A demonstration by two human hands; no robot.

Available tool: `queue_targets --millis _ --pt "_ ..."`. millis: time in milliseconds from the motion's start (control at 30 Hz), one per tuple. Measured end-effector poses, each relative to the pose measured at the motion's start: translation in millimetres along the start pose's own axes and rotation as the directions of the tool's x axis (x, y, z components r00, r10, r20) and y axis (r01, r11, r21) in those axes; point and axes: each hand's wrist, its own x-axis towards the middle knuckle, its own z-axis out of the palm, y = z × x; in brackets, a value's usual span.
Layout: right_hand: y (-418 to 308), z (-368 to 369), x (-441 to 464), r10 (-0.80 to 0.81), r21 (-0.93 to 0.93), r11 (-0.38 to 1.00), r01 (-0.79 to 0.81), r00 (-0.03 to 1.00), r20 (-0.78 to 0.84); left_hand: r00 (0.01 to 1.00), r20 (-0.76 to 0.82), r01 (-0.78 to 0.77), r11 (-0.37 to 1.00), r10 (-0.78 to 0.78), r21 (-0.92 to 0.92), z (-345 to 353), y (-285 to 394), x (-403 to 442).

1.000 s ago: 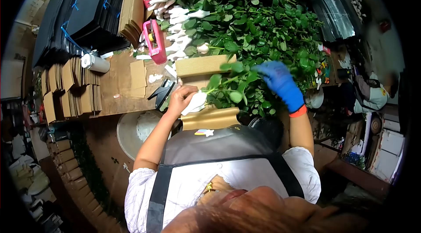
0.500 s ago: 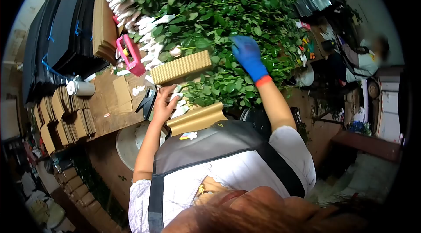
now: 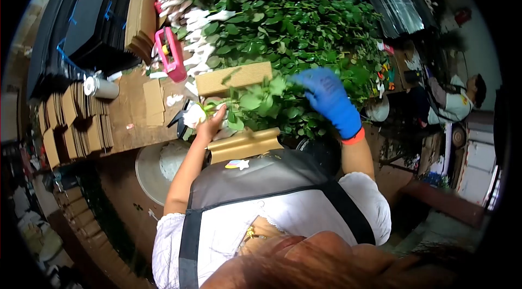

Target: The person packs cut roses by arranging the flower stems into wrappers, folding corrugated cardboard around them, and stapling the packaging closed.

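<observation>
- In the head view, taking twelve o'clock as straight out from my chest, my bare left hand has thumb and fingers closed on a white rose, pinching it just under the petals.
- The petals lie at about nine to ten o'clock from that hand, right beside it.
- The rose's long axis runs crosswise to my body: petals toward nine, leafy stem toward two or three, tilting a little away from me.
- My blue-gloved right hand is between two and three o'clock from my left, out toward the far leaves. Its fingers are curved and blurred at the tips; I cannot tell whether they pinch a leaf or only hover beside it.
- So the left hand is nearer the petals, the right nearer the leafy end.
- A corrugated cardboard block sits at about one o'clock from my left hand, just beyond the stem, lengthwise almost alongside it.
- A gold-brown padded edge lies at four to five o'clock, between stem and apron.
- The heap of leafy stems spreads from twelve to two, and the pink tape dispenser stands near eleven.
</observation>
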Motion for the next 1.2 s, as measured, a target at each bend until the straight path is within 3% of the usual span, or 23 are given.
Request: queue_targets --millis 67,100,133,167,267,333,433,533,600,667,700,967,1067,1200 --pt "1 32 -13 0.083 -0.036 0.996 -0.076 0.966 0.243 0.979 -0.075 -0.173 0.969 0.188 0.177 1 -10 2" --pt "13 63 -20 0.083 -0.058 0.996 -0.072 0.970 0.227 0.999 0.024 0.026 0.983 -0.031 0.182 -9 18 -2" --pt "33 104 -28 0.079 -0.079 0.995 -0.064 0.974 0.214 0.999 0.010 -0.034 0.967 0.032 0.253 -5 2 1" --pt "45 132 -36 0.070 -0.096 0.994 -0.051 0.977 0.204 0.998 -0.039 -0.035 0.979 0.043 0.199 -3 5 1" --pt "58 158 -46 -0.040 -0.123 0.991 0.046 0.998 0.052 0.995 -0.088 -0.031 0.980 0.049 0.195 -1 6 1" --pt "25 113 -27 -0.024 -0.361 0.933 0.012 0.999 -0.029 0.994 -0.106 0.044 0.992 -0.032 0.114 4 -3 -1" --pt "-21 68 -2 0.116 -0.157 0.984 -0.087 0.976 0.184 0.992 -0.087 0.109 0.980 -0.095 0.164 -1 16 -2" --pt "-74 91 20 0.003 0.211 0.976 -0.048 0.977 0.211 0.994 -0.108 0.048 0.990 -0.033 0.136 1 14 -2" --pt "-76 141 34 0.048 -0.048 0.998 -0.035 0.949 0.312 0.996 -0.092 0.038 0.970 -0.016 0.238 -1 13 -2" --pt "-69 176 40 0.113 -0.142 0.987 -0.070 0.938 0.327 0.997 -0.069 0.063 0.948 -0.043 0.313 -5 18 -1" --pt "-72 181 46 0.143 -0.190 0.978 -0.083 0.933 0.330 0.996 -0.083 0.009 0.941 0.020 0.338 -9 20 -3" --pt "-77 196 48 0.176 -0.297 0.952 -0.072 0.923 0.341 0.974 -0.217 0.102 0.979 -0.062 0.175 -10 8 -9" --pt "-77 200 49 0.168 -0.282 0.956 -0.077 0.935 0.313 0.936 -0.351 0.009 0.994 0.029 0.108 -4 6 -9" --pt "-83 198 50 0.161 -0.285 0.956 -0.074 0.942 0.296 0.843 -0.532 0.076 0.997 -0.082 -0.034 2 -4 -11"
